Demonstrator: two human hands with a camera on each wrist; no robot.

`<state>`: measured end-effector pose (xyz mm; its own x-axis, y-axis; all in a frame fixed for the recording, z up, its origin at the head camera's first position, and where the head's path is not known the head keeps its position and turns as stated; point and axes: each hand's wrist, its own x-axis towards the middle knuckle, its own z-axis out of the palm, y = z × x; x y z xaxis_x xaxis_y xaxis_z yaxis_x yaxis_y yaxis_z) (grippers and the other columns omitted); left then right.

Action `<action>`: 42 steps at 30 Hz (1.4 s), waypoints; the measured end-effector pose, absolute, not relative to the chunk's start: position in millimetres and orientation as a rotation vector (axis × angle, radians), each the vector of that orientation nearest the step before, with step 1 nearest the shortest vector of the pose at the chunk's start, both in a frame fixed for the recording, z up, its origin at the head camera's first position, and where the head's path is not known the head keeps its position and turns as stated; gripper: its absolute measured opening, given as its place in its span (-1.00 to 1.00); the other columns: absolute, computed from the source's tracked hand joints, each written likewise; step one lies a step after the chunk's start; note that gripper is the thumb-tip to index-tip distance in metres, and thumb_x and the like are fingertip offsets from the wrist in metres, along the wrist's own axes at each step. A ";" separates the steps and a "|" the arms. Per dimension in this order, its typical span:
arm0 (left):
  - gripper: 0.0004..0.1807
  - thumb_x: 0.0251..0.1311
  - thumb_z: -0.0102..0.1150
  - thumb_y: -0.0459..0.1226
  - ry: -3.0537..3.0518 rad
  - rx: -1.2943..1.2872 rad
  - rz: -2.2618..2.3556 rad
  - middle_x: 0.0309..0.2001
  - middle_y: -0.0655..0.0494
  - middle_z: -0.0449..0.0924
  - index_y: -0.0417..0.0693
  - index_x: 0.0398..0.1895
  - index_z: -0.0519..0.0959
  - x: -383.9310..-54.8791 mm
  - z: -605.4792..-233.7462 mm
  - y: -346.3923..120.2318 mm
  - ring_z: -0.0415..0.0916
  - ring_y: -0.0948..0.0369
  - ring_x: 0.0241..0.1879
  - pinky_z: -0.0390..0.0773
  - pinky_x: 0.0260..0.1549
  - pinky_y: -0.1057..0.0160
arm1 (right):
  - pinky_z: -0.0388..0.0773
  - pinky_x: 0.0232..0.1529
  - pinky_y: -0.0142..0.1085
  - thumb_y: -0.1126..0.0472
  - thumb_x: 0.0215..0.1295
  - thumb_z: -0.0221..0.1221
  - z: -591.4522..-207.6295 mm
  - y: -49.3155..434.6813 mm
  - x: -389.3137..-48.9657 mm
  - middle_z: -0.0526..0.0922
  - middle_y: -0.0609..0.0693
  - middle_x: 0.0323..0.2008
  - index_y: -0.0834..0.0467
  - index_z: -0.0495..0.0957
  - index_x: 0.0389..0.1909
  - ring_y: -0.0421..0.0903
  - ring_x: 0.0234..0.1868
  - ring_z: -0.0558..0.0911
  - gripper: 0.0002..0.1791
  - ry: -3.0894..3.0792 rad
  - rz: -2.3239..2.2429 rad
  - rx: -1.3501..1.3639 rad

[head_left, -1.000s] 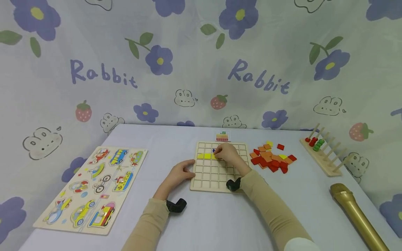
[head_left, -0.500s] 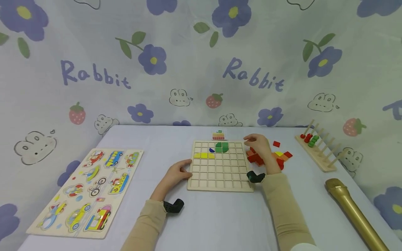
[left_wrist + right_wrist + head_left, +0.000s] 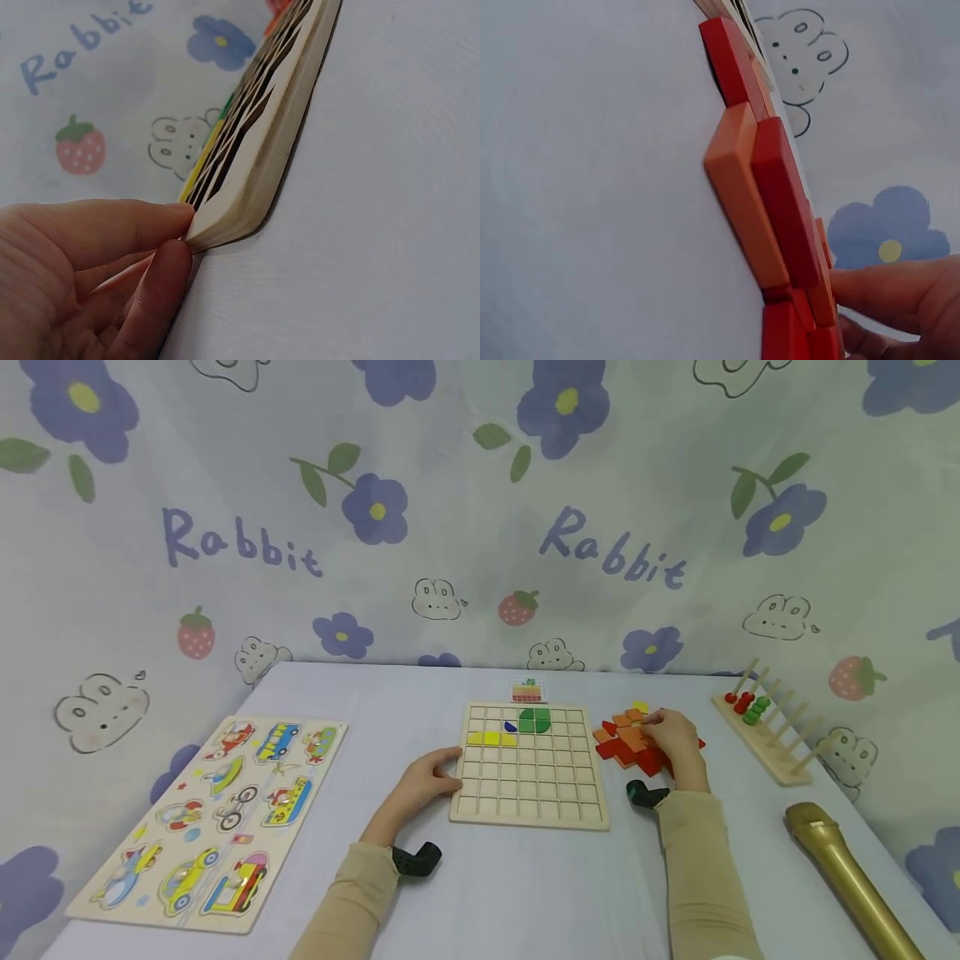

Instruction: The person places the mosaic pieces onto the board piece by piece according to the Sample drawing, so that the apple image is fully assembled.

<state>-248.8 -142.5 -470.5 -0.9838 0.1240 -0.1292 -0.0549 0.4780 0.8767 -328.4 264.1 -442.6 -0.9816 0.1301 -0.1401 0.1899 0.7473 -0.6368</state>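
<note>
The left hand (image 3: 420, 783) rests thumb and fingers, relaxed, along the left edge of the wooden grid board (image 3: 528, 785), pinching nothing visible. On the board sit 3 yellow square tiles (image 3: 491, 739), 1 blue piece (image 3: 511, 727) and 4 green tiles (image 3: 535, 721) forming a rounded block. Right of the board, the right hand (image 3: 675, 739) bends its fingers onto a heap of red, orange and yellow tiles (image 3: 632, 739), hiding part of it; whether it pinches one cannot be told. Behind the board lies a pattern card (image 3: 528, 690); well left, a vehicle puzzle (image 3: 221, 839); well right, a bead-peg rack (image 3: 772, 747) and a gold microphone (image 3: 847, 877).
</note>
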 end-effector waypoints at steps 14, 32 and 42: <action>-0.37 0.02 0.29 -0.32 2.556 0.073 1.514 -0.49 0.03 0.48 -0.08 0.24 0.39 -248.3 -468.8 -139.9 0.42 0.22 -0.49 0.42 -0.46 0.30 | 0.31 -0.07 0.11 0.09 0.27 0.06 -448.1 254.0 -332.8 0.42 0.40 0.00 0.25 0.40 0.16 0.39 0.01 0.34 -0.52 2.985 -0.814 0.175; -0.36 0.01 0.29 -0.33 2.551 0.087 1.520 -0.49 0.03 0.49 -0.08 0.24 0.39 -250.0 -469.9 -141.1 0.44 0.22 -0.49 0.44 -0.44 0.30 | 0.19 -0.04 0.22 0.12 0.28 0.02 -452.4 244.9 -338.9 0.41 0.33 0.00 0.20 0.41 0.14 0.31 0.05 0.34 -0.56 3.002 -0.777 0.110; -0.36 0.01 0.29 -0.33 2.544 0.075 1.523 -0.50 0.03 0.49 -0.08 0.24 0.39 -249.2 -470.2 -142.1 0.43 0.23 -0.49 0.44 -0.45 0.31 | 0.20 -0.02 0.16 0.25 0.25 0.09 -452.5 236.2 -340.9 0.44 0.33 0.00 0.26 0.39 0.10 0.27 0.02 0.39 -0.61 2.996 -0.954 0.141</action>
